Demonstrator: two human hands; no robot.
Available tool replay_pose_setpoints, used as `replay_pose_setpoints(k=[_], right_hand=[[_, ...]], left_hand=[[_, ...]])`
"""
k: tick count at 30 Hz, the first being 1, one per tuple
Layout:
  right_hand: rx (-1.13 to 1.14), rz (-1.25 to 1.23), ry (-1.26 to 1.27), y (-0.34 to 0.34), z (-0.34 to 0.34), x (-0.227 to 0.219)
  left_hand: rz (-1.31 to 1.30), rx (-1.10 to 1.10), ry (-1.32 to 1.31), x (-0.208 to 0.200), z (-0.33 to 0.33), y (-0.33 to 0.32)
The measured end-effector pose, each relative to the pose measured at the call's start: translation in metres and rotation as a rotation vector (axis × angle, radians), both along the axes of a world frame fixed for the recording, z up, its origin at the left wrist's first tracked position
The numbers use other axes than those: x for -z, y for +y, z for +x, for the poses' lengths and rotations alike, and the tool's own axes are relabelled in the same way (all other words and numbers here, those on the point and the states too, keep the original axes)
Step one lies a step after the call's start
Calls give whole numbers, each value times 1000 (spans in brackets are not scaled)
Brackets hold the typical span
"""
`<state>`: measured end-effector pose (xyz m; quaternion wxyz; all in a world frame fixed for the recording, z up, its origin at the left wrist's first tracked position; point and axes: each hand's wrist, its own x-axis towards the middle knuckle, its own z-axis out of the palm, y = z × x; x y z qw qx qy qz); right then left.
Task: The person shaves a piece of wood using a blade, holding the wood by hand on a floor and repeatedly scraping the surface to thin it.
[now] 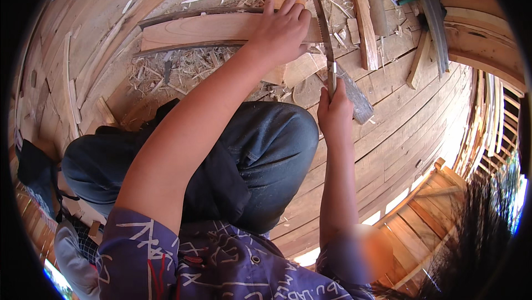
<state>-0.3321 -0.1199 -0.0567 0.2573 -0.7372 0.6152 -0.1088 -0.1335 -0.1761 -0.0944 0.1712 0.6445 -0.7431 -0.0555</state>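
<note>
My right hand (336, 109) is wrapped round the handle of a handsaw (323, 20). Its narrow toothed blade points away from me and crosses the right end of a long wooden board (194, 31). Across that same end lies my left hand (282, 31), gripping the board from above, its fingers spread past the far edge and its thumb by the near edge. The board is reddish, with dark, rough long edges. Under its right end are light wood blocks (305, 69), partly hidden by my hand. A grey, bark-like round piece of wood (356, 98) lies just beyond my right hand.
Wood shavings (177, 73) are heaped around the board on the plank floor (388, 128). Several offcuts, including an upright-lying strip (363, 26), are at the far right. Curved planking (476, 17) rises on the right, with a wooden slatted frame (426, 211) lower down. My bent knees are close in front.
</note>
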Motion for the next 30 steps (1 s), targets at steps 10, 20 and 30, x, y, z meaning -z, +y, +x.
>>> replay_pose_setpoints(k=[10, 20, 30], right_hand=[[3, -15, -120, 94, 48, -108], [-55, 47, -277, 176, 91, -134], [-161, -105, -122, 201, 135, -178]], left_hand=[[-148, -65, 327, -104, 64, 110], [619, 248, 1532, -125, 161, 230], [337, 294, 1738, -135, 179, 251]])
